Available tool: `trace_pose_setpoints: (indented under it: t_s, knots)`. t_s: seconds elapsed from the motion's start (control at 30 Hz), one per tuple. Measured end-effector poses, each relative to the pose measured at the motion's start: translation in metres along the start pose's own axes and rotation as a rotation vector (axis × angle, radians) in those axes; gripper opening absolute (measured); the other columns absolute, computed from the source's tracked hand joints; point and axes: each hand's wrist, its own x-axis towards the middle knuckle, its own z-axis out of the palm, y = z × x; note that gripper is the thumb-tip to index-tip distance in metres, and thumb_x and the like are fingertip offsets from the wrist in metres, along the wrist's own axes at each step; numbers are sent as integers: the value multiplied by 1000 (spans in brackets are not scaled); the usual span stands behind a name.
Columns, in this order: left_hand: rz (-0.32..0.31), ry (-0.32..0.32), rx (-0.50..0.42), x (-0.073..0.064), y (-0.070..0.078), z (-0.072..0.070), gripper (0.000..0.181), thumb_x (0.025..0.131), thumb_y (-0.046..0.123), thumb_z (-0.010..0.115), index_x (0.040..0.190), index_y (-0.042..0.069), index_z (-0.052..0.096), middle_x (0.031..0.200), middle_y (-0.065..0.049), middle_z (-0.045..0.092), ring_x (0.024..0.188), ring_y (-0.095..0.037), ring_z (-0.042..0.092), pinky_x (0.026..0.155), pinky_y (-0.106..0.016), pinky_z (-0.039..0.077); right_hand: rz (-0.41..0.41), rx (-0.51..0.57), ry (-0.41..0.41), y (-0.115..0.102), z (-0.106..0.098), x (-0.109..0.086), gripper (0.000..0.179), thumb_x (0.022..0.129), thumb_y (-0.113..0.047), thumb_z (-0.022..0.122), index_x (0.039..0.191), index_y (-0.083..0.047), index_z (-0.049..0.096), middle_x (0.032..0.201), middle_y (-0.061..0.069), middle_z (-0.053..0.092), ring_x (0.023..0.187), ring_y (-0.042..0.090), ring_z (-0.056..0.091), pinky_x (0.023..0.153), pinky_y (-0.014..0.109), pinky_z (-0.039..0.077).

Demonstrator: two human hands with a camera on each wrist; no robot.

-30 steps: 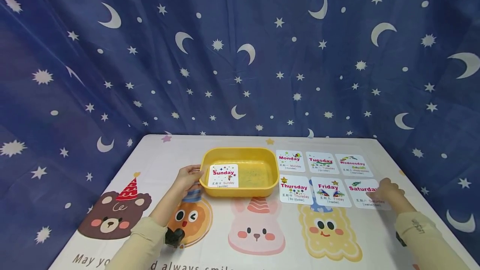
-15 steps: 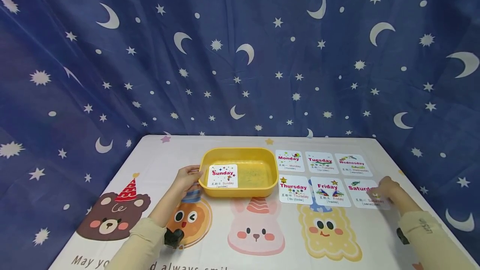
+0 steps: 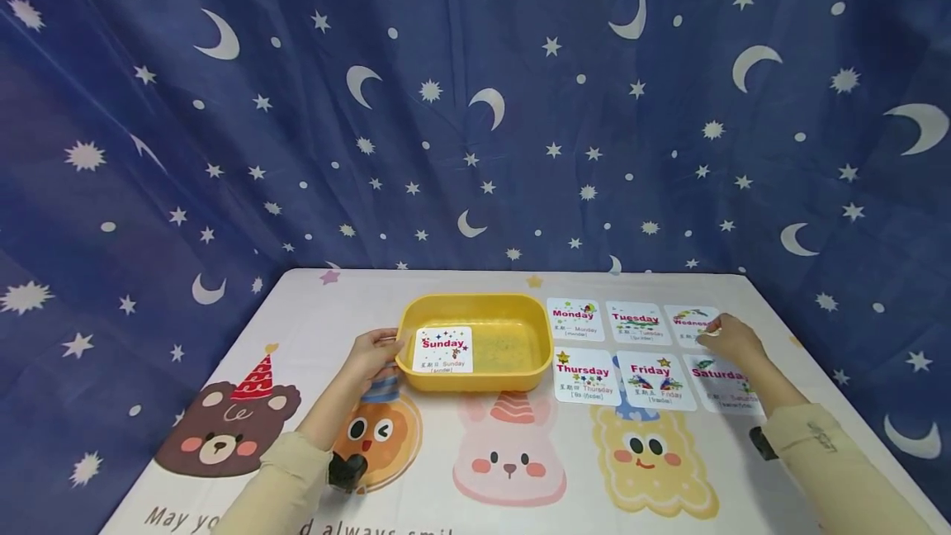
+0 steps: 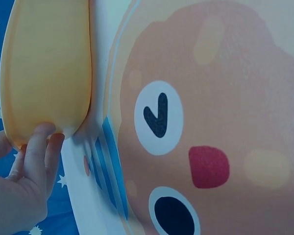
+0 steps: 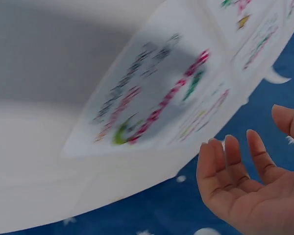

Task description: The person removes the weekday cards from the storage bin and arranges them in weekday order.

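Note:
My left hand [image 3: 371, 356] grips the left end of a yellow plastic basket [image 3: 475, 383]. In the left wrist view its fingers lie against the basket's outer wall [image 4: 49, 73], with the thumb on the other side of the rim. A Sunday card [image 3: 442, 351] lies inside the basket. My right hand [image 3: 734, 343] is over the right part of the Wednesday card [image 3: 685, 327], partly covering it. The right wrist view shows this hand [image 5: 250, 186] with parted, slightly bent fingers and nothing between them. Below it lies the Saturday card [image 3: 716, 382].
Right of the basket, the Monday [image 3: 575, 322], Tuesday [image 3: 637, 324], Thursday [image 3: 585, 386] and Friday [image 3: 657, 390] cards complete two rows with the others. The white tablecloth [image 3: 416, 518] has printed cartoon figures. A blue star-and-moon curtain [image 3: 475, 147] hangs behind the table.
My right hand has moved from the Saturday card's right edge up and left to the Wednesday card, uncovering most of the Saturday card. My left hand and the basket stay in place.

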Motion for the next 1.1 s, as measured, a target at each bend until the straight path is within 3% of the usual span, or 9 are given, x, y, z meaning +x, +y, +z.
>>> trace_pose_setpoints:
  t_s: [0.2, 0.47, 0.73, 0.83, 0.93, 1.1]
  knots:
    - [1, -5, -25, 0, 0, 0, 41, 96, 7, 52, 133, -6, 44, 124, -26, 53, 78, -15, 65, 66, -25, 60, -57, 40, 2, -32, 11, 2, 33, 90, -17, 54, 104, 12, 47, 105, 35, 52, 86, 39, 51, 70, 44, 46]
    - [-2, -6, -25, -1, 0, 0, 41, 95, 7, 52, 133, -6, 44, 124, -26, 54, 72, -10, 64, 64, -24, 60, -172, 228, -38, -79, 34, 3, 27, 92, -17, 55, 103, 7, 52, 87, 21, 59, 71, 22, 54, 54, 26, 44]
    - [12, -10, -20, 0, 0, -1, 41, 96, 7, 51, 133, -8, 42, 124, -27, 52, 75, -12, 64, 65, -25, 60, -303, 387, -74, -153, 47, 1, 22, 92, -11, 54, 105, 7, 57, 93, 20, 60, 77, 24, 61, 63, 27, 55]
    - [16, -10, -30, 0, 0, -1, 40, 96, 6, 51, 133, -8, 43, 124, -28, 53, 75, -13, 64, 65, -25, 60, -336, 403, -93, -180, 49, 0, 21, 92, -11, 55, 104, 5, 58, 93, 17, 60, 76, 23, 60, 64, 26, 55]
    - [14, -14, -33, 0, 0, 0, 40, 95, 6, 52, 132, -8, 43, 124, -29, 52, 77, -14, 64, 65, -24, 60, -348, 406, -131, -202, 52, -1, 20, 93, -12, 55, 105, 4, 58, 93, 16, 60, 80, 31, 61, 64, 27, 55]
    - [12, -13, -38, -1, -1, 0, 42, 95, 6, 52, 134, -7, 43, 126, -29, 52, 79, -15, 65, 65, -23, 59, -320, 384, -209, -233, 61, -1, 21, 93, -14, 57, 106, 2, 59, 95, 16, 60, 82, 30, 63, 74, 37, 58]
